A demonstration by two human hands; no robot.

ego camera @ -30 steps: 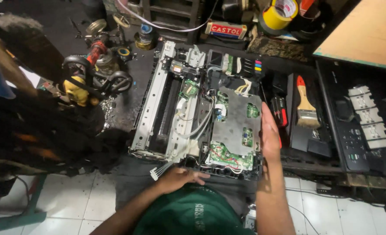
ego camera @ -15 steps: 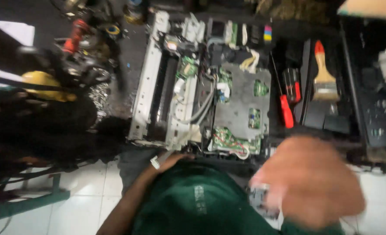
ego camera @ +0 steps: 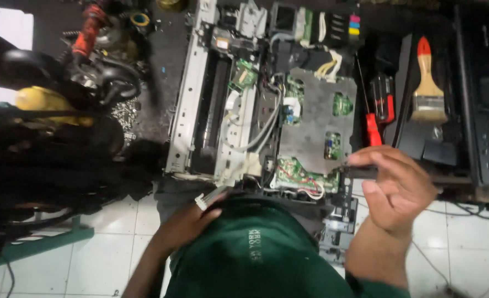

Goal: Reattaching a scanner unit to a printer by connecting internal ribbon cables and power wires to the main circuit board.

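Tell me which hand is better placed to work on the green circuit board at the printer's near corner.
Probably the right hand: its fingertips pinch a thin dark tool whose tip is right at the green circuit board. The left hand rests lower, at the opened printer's near edge by a white connector.

The opened printer (ego camera: 266,105) shows grey metal, green circuit boards and white cables — with cyan, magenta and yellow ink blocks (ego camera: 354,25) at its top edge. The screwdriver (ego camera: 372,124) is red, the paintbrush (ego camera: 427,83) tan with a red tip — the floor tiles (ego camera: 106,248) white.
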